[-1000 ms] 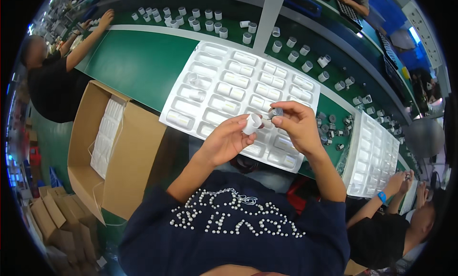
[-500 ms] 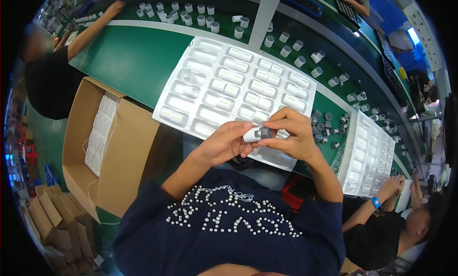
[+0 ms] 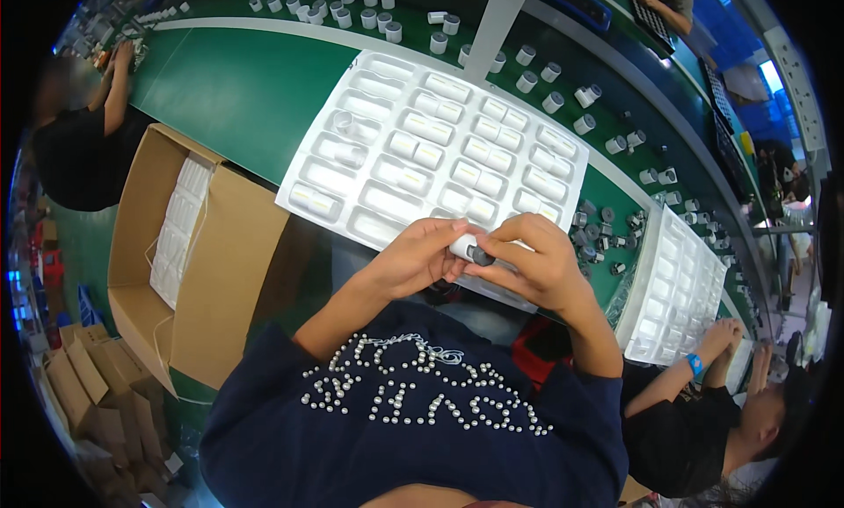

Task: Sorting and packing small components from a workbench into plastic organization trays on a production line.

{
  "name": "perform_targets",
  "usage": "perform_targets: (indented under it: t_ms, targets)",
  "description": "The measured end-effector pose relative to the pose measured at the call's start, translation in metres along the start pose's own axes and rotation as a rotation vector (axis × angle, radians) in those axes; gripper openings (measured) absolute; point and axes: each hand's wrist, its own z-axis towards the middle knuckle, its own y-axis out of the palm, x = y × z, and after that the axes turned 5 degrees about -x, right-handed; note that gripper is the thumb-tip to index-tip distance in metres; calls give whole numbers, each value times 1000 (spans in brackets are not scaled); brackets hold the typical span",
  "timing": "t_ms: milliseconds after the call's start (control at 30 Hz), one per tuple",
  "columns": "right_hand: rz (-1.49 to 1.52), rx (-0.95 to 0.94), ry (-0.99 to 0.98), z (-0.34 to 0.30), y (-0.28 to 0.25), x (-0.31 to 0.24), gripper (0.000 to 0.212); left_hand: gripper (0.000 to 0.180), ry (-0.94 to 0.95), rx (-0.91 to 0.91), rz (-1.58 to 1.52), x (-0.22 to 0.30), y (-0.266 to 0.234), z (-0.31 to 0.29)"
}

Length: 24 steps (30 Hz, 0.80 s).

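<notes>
In front of my chest, both hands hold a small white cylinder (image 3: 462, 244) with a dark grey cap (image 3: 479, 255) at its right end. My left hand (image 3: 418, 260) is closed around the white body, thumb on top. The grey end is pinched between thumb and fingers of my right hand (image 3: 547, 266), which hide part of it. Just beyond the hands lies a white moulded tray (image 3: 315, 148). Many of its pockets contain white cylinders (image 3: 417, 151); some look bare, and a few hold clear plastic pieces (image 3: 341, 151).
An open cardboard box (image 3: 230, 284) with white trays inside stands at left. Loose grey caps (image 3: 591, 230) lie right of the tray, near a second white tray (image 3: 673, 284). White cylinders (image 3: 384, 22) line the far side. Co-workers sit left (image 3: 75, 152) and right (image 3: 681, 420).
The cylinder has tilted, its grey end now lower and more covered by my right fingers. The view has shifted slightly. The left co-worker's arm has drawn back from the bench's far side.
</notes>
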Motion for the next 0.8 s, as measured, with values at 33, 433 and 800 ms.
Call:
perform_targets:
  t_ms: [33,433,800]
  targets:
    - [-88,25,-49,0,1,0,40,35,27,34,23,0,1,2]
    - [-127,78,-33,-15,22,3,41,47,20,104,751,-3,25,12]
    - [-440,502,575,-18,-62,113,37,50,562,549,1685,40,6,1]
